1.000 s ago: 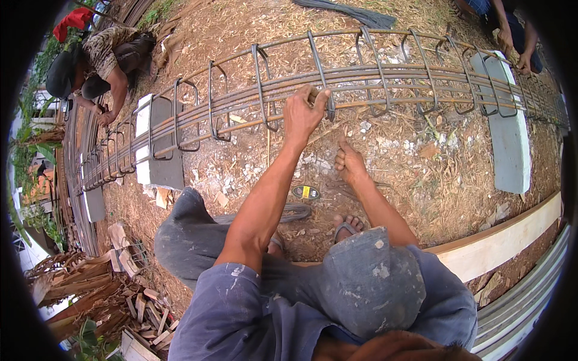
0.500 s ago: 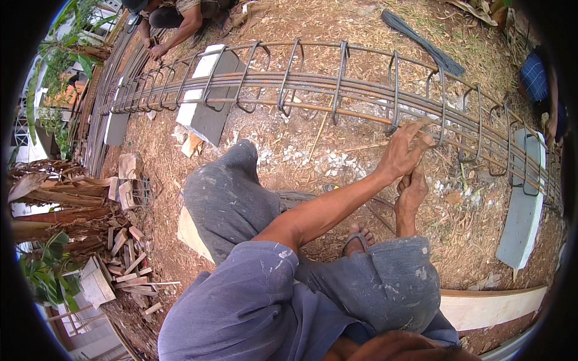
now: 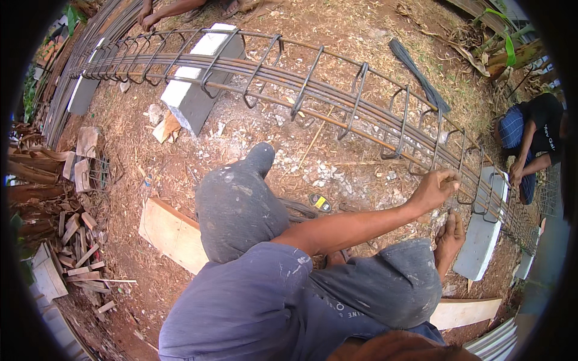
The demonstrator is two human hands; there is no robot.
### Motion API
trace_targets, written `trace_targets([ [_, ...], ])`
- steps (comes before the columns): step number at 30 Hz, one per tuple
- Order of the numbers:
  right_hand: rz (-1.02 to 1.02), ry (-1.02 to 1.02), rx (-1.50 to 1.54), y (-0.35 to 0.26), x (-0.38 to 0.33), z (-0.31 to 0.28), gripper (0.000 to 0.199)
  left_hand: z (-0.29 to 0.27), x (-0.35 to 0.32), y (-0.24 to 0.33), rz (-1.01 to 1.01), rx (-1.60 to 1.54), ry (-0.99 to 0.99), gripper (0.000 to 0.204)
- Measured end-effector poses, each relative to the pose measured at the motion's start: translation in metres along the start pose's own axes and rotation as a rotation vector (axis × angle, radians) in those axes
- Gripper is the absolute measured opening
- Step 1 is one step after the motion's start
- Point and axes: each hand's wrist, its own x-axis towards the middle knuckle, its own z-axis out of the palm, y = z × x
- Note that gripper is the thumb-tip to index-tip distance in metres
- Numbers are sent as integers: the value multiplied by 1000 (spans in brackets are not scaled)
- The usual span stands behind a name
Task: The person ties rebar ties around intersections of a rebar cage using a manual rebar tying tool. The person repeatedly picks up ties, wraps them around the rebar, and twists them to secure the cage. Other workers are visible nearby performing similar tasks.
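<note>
A long rebar cage of rusty bars and bent stirrups stretches across in front of me. My left hand is beside its lower bar toward the right, thumb and fingers curled together. Just nearer to me is my right hand, closed with its fingertips pointing up. The hands are apart. Whatever either one pinches is too small to make out. A grey block with a white side supports the cage to the right of my hands.
Another block stands under the cage's left part. A dark wire bundle lies beyond it. A co-worker crouches at right; another's hands show top left. Near my knees are a yellow-black object and a plank.
My view has swung to the right. My hands, close together under a stirrup before, are now further right along the cage and separated. The right-hand co-worker has come more into sight.
</note>
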Motion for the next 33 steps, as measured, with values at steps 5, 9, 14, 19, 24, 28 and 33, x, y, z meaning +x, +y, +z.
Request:
trace_targets([
  [5,71,-37,83,8,-36,-1,27,5,0,-5,-376,-189,-183,24],
  [9,304,-149,226,32,-47,-6,30,-22,-2,-23,-683,-244,-338,27],
  [14,427,-130,541,98,-32,-1,33,-39,-12,-63,-330,574,-332,34],
  [19,509,-18,579,160,24,26,41,-65,15,-72,275,1168,-418,43],
  [24,375,-53,722,170,87,76,40,-60,54,-72,130,1217,-610,45],
  [28,300,-68,748,171,121,94,33,-50,66,-87,-46,1161,-549,60],
  [33,231,-171,838,160,156,92,29,-37,68,-92,-26,1236,-532,64],
])
